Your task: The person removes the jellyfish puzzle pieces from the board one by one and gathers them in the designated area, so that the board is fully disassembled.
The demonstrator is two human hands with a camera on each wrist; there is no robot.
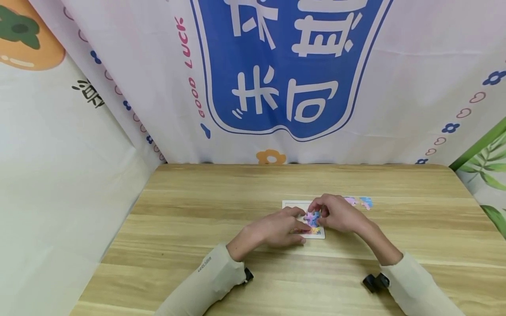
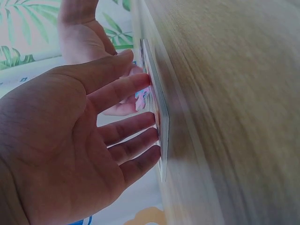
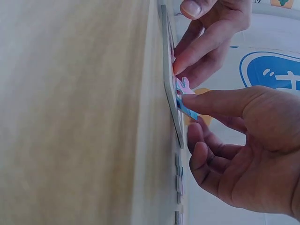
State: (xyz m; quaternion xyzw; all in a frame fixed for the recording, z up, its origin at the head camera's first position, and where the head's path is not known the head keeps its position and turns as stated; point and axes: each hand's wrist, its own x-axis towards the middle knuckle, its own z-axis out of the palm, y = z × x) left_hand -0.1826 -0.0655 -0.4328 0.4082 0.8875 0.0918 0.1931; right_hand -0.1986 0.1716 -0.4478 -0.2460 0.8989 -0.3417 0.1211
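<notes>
Right hand (image 1: 339, 214) pinches puzzle piece (image 3: 189, 110), tilted over board (image 1: 291, 203) on worktop (image 1: 221, 188). Left hand (image 1: 276, 227): fingers straight, apart, tips on board. Best way: left tips hold board still; right turns puzzle piece to match, lays it flat, presses softly.

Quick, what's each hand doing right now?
Left hand: open, fingertips touching the board.
Right hand: closed, pinching a puzzle piece between thumb and finger.
</notes>
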